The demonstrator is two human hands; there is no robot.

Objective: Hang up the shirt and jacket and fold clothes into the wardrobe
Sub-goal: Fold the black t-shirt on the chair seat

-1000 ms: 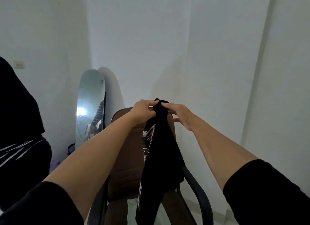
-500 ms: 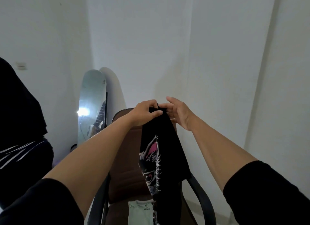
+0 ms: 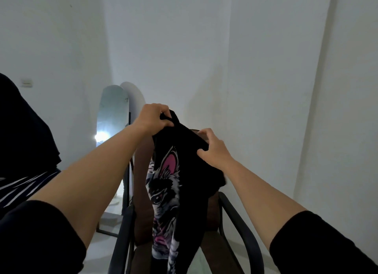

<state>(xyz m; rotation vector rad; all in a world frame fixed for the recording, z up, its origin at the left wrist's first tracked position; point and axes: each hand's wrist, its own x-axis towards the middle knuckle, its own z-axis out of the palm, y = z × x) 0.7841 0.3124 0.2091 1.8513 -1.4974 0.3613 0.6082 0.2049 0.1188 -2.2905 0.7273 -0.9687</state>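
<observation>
Shirt [image 3: 192, 171]: soft matt black cloth, printed graphic (pink, white); chair [image 3: 143, 192]: brown padded upholstery, matt; armrests [image 3: 241, 222] dark, smooth, slight sheen; mirror [image 3: 112, 120]: glossy glass; wall [image 3: 184, 49] matt, painted.

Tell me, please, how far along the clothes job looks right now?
Nothing looks finished: no wardrobe or hanger is in view. In hand: the left hand and right hand hold up the black printed shirt above the brown chair. Left: hanging or folding it, plus the dark clothes at left.
</observation>
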